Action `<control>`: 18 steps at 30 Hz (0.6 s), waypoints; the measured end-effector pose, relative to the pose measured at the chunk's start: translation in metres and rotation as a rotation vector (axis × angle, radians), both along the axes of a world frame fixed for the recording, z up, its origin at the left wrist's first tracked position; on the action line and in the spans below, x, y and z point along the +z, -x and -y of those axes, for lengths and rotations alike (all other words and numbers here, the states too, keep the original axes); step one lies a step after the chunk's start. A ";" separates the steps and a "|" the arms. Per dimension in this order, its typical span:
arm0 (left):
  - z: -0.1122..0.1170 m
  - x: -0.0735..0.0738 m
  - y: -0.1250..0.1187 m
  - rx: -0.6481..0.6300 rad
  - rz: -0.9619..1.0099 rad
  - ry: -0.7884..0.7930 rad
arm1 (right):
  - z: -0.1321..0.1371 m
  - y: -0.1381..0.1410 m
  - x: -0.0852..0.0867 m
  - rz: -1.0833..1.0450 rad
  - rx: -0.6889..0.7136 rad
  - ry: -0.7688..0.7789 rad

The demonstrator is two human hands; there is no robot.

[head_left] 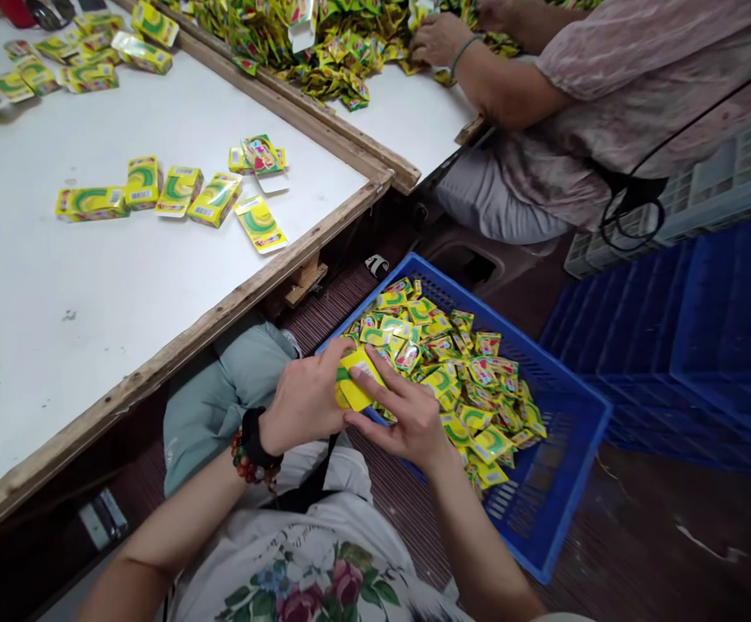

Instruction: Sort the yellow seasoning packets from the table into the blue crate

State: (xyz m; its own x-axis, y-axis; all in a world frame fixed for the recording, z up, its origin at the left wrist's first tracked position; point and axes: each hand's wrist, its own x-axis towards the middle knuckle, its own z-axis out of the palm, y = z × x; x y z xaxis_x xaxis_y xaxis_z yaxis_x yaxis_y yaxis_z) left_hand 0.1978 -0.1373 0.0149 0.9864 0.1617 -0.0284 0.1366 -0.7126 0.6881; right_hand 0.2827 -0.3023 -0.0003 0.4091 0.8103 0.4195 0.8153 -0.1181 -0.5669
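Observation:
Between both hands, above the near edge of a blue plastic crate (547,389), is a small yellow and green carton (357,384). My left hand (307,389) wraps round its left side, and the fingers of my right hand (407,415) press on its right side and face. Part of the carton is hidden by the fingers. The crate holds a heap of similar yellow-green cartons and packets (440,345). Several more cartons (181,192) lie in a loose row on the white table (122,294) to the left.
Wooden strips (219,315) edge the table. More cartons (93,65) lie at its far left. Across a divider, a co-worker's hand (443,39) is at a large pile of packets (342,60). Stacked blue crates (731,345) stand at the right.

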 end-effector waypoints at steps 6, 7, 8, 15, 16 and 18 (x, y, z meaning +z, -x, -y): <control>-0.011 0.017 -0.004 -0.049 -0.061 -0.105 | 0.001 -0.013 0.012 -0.019 0.205 0.126; -0.012 0.019 -0.004 -0.058 -0.048 -0.119 | 0.001 -0.015 0.013 -0.028 0.219 0.132; -0.014 0.020 -0.004 -0.065 -0.035 -0.126 | 0.001 -0.017 0.013 -0.040 0.231 0.125; -0.017 0.020 -0.004 -0.083 0.038 -0.081 | 0.006 -0.027 0.009 -0.189 0.288 0.062; -0.016 0.019 -0.004 -0.088 0.043 -0.077 | 0.006 -0.028 0.010 -0.174 0.291 0.079; -0.015 0.017 -0.004 -0.094 0.061 -0.076 | 0.005 -0.028 0.012 -0.123 0.294 0.125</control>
